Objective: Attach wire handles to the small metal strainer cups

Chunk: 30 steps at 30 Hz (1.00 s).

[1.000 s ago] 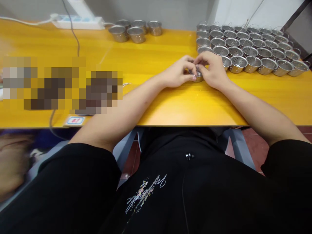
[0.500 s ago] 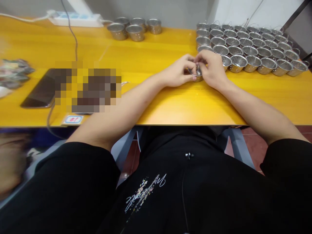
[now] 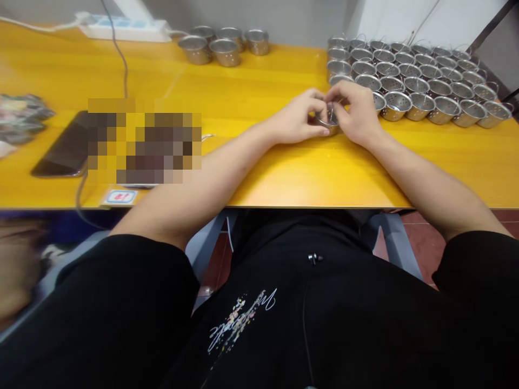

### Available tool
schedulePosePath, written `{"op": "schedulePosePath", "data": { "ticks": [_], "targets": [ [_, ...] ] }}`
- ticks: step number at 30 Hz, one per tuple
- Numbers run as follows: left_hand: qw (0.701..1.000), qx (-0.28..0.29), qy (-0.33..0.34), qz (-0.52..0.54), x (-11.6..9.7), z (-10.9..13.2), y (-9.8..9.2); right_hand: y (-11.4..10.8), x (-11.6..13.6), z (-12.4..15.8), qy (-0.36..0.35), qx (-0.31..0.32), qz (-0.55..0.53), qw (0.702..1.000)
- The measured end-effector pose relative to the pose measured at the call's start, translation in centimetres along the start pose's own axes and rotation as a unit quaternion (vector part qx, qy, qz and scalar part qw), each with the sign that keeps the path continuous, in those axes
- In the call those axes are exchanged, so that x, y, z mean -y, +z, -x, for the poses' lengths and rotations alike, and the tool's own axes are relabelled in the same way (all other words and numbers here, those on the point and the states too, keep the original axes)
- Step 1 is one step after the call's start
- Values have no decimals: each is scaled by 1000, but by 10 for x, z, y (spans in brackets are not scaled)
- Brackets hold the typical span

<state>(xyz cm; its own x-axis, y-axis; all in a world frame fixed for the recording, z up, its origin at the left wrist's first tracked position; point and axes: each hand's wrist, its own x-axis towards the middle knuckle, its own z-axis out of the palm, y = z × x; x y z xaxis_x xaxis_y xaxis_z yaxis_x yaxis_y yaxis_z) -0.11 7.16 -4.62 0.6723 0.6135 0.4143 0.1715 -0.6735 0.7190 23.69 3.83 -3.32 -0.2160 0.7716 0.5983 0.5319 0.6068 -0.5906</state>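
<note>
A small, shiny metal strainer cup with holes in its side stands on the yellow table between my hands. My left hand is closed on the cup's left side, its thumb along the front and its fingers curled over the rim. At the right and far side of the rim, my right hand is closed too, with fingertips pinched near those of the left. A thin bright line, perhaps wire, shows inside the cup. What exactly the right fingertips pinch is mostly hidden.
Rows of similar strainer cups, many with wire handles, fill the right back of the table. Several more cups stand at the back wall. To the left lie a dark phone, a power strip, a cable and small packets.
Both hands stay around the same cup, with only slight finger movement. The cup seems tilted or shifted very slightly. The view has moved a little.
</note>
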Motion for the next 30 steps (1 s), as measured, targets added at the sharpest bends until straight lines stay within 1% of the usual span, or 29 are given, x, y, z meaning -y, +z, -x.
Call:
{"op": "schedulePosePath", "data": {
  "ticks": [4,7,10,13,16,21,26,30],
  "targets": [
    [997,-21,-31,63,0,1,-5,-4,7,3,-21,-10,-9,1000],
    [993,-10,-47,106,2,3,-7,-6,11,4,-27,-10,-14,999],
    [992,5,-49,119,4,4,-5,-6,12,5,-13,10,-25,1000],
    [991,19,-36,124,7,4,-3,-4,11,4,-23,9,-22,999],
    [992,28,-41,116,8,3,-1,-3,10,3,-20,9,-24,999],
    [996,18,-37,80,10,3,0,-2,7,0,10,0,-34,999],
    [998,14,-42,50,18,3,0,0,2,0,10,9,-35,999],
    [998,16,-30,47,19,1,0,1,-2,2,14,20,-32,999]
  ]
}}
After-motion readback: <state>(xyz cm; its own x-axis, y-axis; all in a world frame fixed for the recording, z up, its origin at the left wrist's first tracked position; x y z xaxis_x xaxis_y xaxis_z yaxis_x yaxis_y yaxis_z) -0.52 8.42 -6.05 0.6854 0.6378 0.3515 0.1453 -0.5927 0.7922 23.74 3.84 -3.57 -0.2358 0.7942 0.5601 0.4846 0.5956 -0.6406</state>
